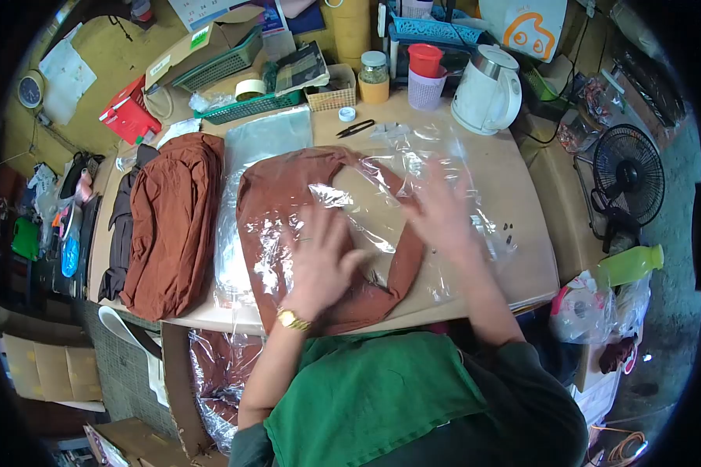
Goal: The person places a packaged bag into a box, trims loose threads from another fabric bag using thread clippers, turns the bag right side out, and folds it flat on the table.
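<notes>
A brown fabric piece (269, 187), curved into a ring-like shape, lies inside a clear plastic bag (436, 144) on the table. My left hand (323, 253), with a gold watch on its wrist, rests flat over the bag's left part, fingers spread. Over its right part, my right hand (444, 210) is stretched out and somewhat blurred by motion; nothing shows gripped in it. To the left is a stack of flat clear plastic bags (276, 128), partly under the brown piece. Beyond it lies a pile of brown fabric pieces (171, 226), with dark fabric (117, 241) at its side.
Small black snips (356, 128) and a round white lid (346, 114) lie behind the bag. Along the back stand a green basket (249, 109), a jar (374, 74), a purple cup (426, 89) and a white kettle (487, 89). Below the front edge, a carton (177, 389) holds bagged brown pieces.
</notes>
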Action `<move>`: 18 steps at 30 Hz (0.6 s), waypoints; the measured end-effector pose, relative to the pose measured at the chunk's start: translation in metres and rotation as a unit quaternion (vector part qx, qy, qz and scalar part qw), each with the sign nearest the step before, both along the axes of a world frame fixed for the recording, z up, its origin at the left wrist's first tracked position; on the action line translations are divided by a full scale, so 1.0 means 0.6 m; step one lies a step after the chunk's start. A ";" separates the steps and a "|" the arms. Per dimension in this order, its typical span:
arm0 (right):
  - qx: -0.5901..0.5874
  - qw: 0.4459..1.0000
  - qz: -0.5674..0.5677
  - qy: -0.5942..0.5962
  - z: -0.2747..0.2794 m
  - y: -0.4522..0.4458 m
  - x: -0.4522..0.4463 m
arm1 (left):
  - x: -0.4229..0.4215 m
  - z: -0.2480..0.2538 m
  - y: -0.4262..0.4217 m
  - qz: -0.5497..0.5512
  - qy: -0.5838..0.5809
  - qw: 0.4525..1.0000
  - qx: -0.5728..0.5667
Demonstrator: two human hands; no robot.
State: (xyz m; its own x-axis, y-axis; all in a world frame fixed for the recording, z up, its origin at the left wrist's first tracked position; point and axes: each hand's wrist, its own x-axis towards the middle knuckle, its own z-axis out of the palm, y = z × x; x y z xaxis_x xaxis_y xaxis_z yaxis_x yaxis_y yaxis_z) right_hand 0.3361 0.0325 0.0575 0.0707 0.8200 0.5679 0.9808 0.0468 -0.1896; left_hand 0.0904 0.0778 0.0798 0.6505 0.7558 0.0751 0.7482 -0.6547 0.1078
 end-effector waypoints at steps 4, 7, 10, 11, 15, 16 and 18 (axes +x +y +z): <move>-0.025 0.963 -0.266 0.034 -0.027 -0.043 0.096 | -0.089 -0.118 0.021 0.107 -0.034 0.993 0.039; -0.100 0.916 -0.378 0.090 -0.082 -0.061 0.130 | -0.091 -0.118 0.018 0.102 -0.036 0.994 0.031; -0.206 0.928 -0.285 0.123 -0.101 -0.081 0.103 | -0.090 -0.117 0.018 0.103 -0.047 0.993 0.026; -0.165 0.958 -0.220 0.084 -0.122 -0.085 0.091 | -0.091 -0.117 0.018 0.099 -0.049 0.993 0.027; -0.268 0.838 -0.106 0.463 -0.060 -0.031 0.104 | -0.111 -0.104 0.027 0.048 -0.217 0.970 -0.098; -0.194 0.862 -0.077 0.461 -0.029 -0.017 0.108 | -0.123 -0.090 0.023 0.080 -0.241 0.965 -0.068; -0.131 0.863 -0.065 0.483 0.103 0.031 0.119 | -0.145 -0.056 0.018 0.143 -0.321 0.936 -0.013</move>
